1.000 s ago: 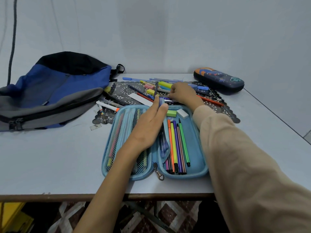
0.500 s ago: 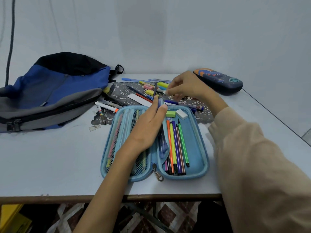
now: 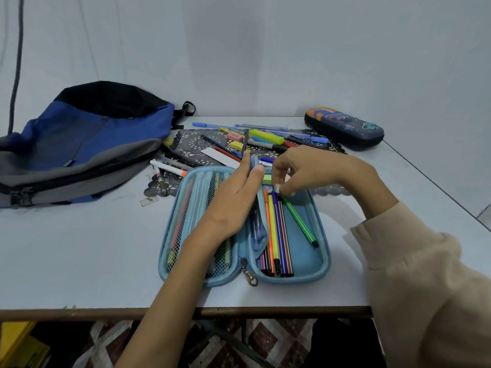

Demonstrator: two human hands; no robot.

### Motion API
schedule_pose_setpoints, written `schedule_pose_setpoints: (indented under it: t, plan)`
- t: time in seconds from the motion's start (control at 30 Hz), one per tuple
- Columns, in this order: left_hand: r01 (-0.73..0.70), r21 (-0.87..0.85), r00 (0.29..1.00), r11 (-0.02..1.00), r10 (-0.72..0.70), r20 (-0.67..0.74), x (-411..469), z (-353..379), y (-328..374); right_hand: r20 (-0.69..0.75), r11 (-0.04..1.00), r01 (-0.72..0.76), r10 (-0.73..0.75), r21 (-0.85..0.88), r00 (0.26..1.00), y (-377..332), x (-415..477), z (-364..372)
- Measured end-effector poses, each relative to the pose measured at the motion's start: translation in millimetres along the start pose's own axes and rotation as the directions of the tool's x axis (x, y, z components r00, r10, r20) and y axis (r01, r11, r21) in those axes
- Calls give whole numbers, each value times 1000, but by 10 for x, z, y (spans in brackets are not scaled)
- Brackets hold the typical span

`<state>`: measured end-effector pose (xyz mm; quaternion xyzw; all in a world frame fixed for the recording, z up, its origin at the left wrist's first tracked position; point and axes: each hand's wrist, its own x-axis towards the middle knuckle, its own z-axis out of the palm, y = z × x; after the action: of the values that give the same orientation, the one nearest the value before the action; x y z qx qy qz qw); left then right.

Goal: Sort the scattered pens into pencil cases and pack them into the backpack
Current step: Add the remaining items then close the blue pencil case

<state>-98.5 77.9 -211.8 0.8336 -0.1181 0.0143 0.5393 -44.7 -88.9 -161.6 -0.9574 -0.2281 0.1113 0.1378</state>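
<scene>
**A:** Entry: what changed over the last second?

**B:** The right hand has left the heap of loose pens on the dark lace mat, upper centre of frame. It has come back to the top end of the open light-blue zip pencil case, centre frame. The green felt-tip pen in the case's right half lay parallel to its neighbours a second ago. It is now slanted, with its lower end swung toward the right wall.

**A:** Meaning for the task?

**B:** Judgement: sorting is partway done. A row of coloured felt-tip pens is stowed, but many pens are still on the mat. The blue-and-grey fabric backpack, left of frame, is not yet packed. The dark printed hard pencil case, upper right, sits closed on the desk. The skewed green pen probably needs straightening before more go in.

**A:** Hand poses?

**B:** The left hand lies flat with fingers straight and together, pressing on the case's centre flap and mesh half. Its forearm comes up from bottom centre. The right hand is palm down with the wrist bent. Its fingertips are bunched downward at the green pen's upper end, beside the small green eraser. Whether they pinch the pen or something white beneath them, I cannot tell.
</scene>
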Motion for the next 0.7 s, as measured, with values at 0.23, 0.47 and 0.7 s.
schedule_pose_setpoints:
  t: [0.23,0.47,0.7]
  plan:
    - [-1,-6,1000,1000,1,1,-5,0,9,46,992,40,-45,119,998,-9,-95,-83]
    - [4,-1,1000,1000,-4,2,6,3,3,-60,999,-36,38,32,997,51,-17,5]
    - [2,11,1000,1000,-2,8,1,-3,4,-177,972,-89,51,-219,983,-14,-2,79]
